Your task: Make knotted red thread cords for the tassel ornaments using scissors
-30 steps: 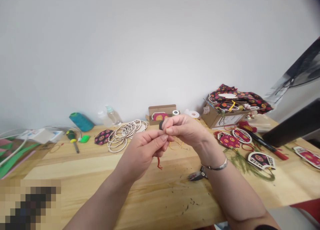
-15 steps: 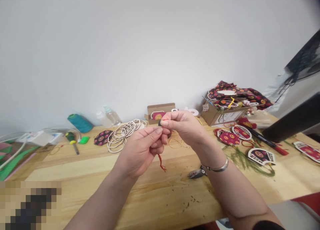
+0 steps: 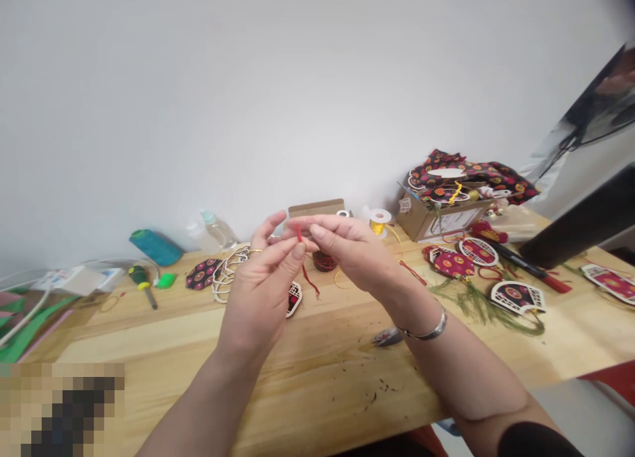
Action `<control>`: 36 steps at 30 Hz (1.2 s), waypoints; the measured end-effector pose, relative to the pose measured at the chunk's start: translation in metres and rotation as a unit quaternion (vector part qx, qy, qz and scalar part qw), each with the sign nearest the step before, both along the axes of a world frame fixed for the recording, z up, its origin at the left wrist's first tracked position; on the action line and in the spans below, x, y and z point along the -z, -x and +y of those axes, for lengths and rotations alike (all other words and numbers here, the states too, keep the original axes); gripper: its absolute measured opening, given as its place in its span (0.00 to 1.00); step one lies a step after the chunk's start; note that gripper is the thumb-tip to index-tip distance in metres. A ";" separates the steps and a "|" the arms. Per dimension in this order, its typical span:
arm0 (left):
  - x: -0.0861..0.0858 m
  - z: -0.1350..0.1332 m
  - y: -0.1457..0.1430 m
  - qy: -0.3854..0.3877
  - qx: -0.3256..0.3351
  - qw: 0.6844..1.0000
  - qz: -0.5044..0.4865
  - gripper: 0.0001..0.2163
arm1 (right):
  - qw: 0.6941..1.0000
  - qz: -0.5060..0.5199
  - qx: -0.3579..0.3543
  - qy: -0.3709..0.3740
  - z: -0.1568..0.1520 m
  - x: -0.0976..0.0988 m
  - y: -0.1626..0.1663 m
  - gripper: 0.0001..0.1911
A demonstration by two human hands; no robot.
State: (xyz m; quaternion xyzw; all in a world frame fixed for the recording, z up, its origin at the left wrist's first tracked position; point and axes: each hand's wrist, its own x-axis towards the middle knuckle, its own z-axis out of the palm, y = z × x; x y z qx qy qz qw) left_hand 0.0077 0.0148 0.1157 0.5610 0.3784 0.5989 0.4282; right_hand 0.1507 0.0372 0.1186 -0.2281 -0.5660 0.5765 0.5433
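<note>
Between thumb and index finger, my left hand [image 3: 265,288] pinches a red cord [image 3: 299,233], whose short end stands up from the fingertips. My right hand [image 3: 350,249] meets it from the right, its fingers held together and thumb pressed in at the cord; the exact grip is partly hidden. A thin red strand [image 3: 311,283] hangs below the hands. Just under my left hand shows part of a pendant [image 3: 294,299] with a pale cut-out frame and dark red patterned fabric; the hand covers the rest.
Pliers [image 3: 387,336] lie beneath my right forearm, near dark scraps. Behind stand a yellow thread spool [image 3: 378,223] and a filled cardboard box [image 3: 436,220]. Finished-looking pendants [image 3: 452,261] and a marker [image 3: 538,272] are right. At left are a screwdriver [image 3: 142,285] and teal thread cone [image 3: 156,247].
My left hand has turned more upright and its fingers have risen. The right hand has shifted slightly left and down. The red cord's end now shows above the left fingertips, and a framed pendant is visible below.
</note>
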 end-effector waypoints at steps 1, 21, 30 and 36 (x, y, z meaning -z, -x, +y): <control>0.000 0.000 0.000 -0.009 0.000 1.000 -0.003 0.04 | 1.000 0.002 -0.019 0.004 0.000 0.001 0.002 0.10; -0.017 -0.004 0.003 -0.040 0.031 0.985 -0.164 0.04 | 0.987 -0.129 0.008 -0.091 0.025 0.015 -0.006 0.13; -0.029 -0.026 0.009 -0.035 0.028 0.984 -0.173 0.04 | 0.927 -0.297 0.111 -0.200 0.075 0.030 -0.034 0.07; -0.043 -0.035 0.004 -0.064 -0.025 0.982 -0.176 0.05 | 0.906 -0.340 0.181 -0.174 0.084 0.028 -0.037 0.08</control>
